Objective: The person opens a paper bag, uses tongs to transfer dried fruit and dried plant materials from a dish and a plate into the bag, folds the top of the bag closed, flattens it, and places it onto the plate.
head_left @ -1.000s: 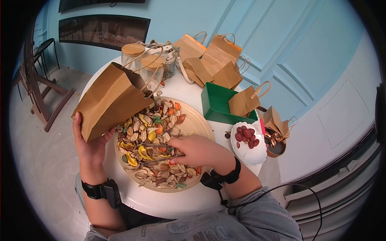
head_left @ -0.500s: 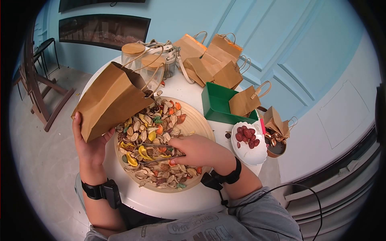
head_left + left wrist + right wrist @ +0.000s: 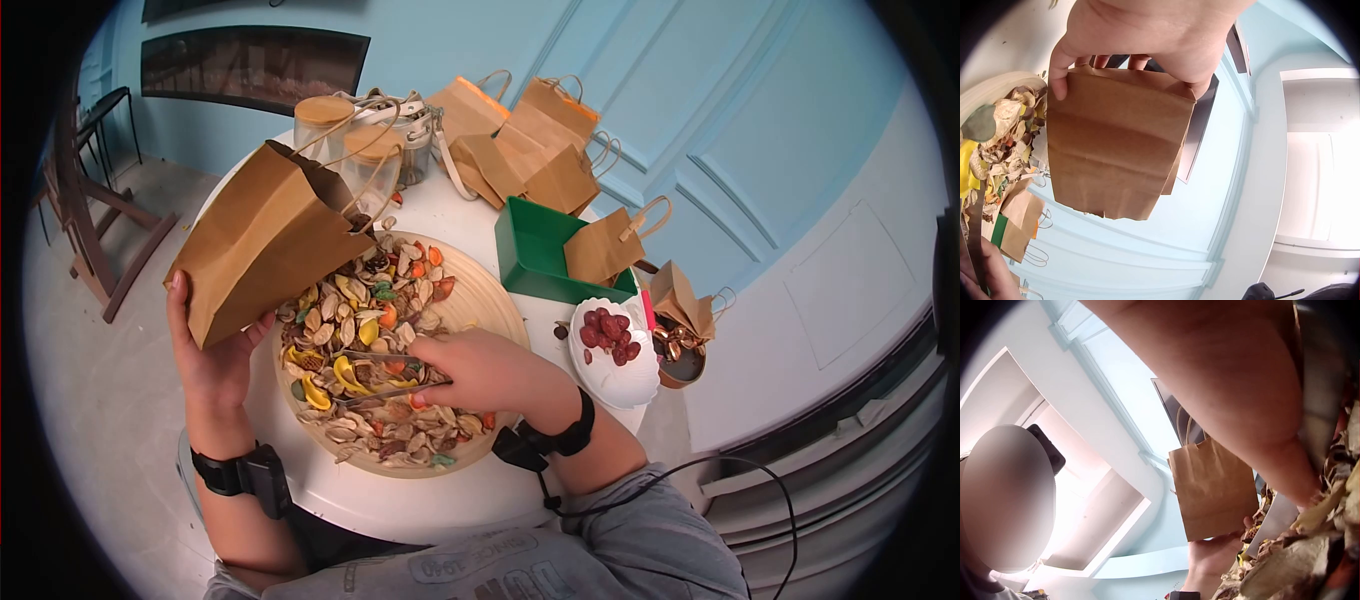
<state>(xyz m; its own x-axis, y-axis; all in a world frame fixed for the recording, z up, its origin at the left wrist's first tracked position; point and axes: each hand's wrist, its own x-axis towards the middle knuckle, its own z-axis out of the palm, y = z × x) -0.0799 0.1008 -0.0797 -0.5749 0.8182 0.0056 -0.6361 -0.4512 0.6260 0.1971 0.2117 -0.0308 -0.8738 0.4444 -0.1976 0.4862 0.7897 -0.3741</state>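
My left hand (image 3: 215,365) grips a brown paper bag (image 3: 255,240) by its bottom end. The bag lies tilted over the tray's far left side, its mouth and twisted handles pointing away. In the left wrist view, fingers and thumb wrap the bottom edge of the bag (image 3: 1116,144). My right hand (image 3: 480,370) holds metal tongs (image 3: 400,392), their arms spread apart low among dried potpourri (image 3: 345,435). Yellow curled pieces show between the arms. The potpourri covers much of a round wooden tray (image 3: 490,290). The right wrist view shows a tong arm (image 3: 1272,520) against the dried pieces.
Behind the tray stand lidded glass jars (image 3: 370,160) and several paper bags (image 3: 545,140). A green box (image 3: 520,250) with a small paper bag (image 3: 600,245) leaning in it is at the right. Nearby is a white scalloped dish (image 3: 625,385) of dark red dried fruit (image 3: 610,335).
The whole head view has shifted slightly, so things appear a little further left and up. Both hands, the paper bag and the spread tongs keep nearly the same places over the tray.
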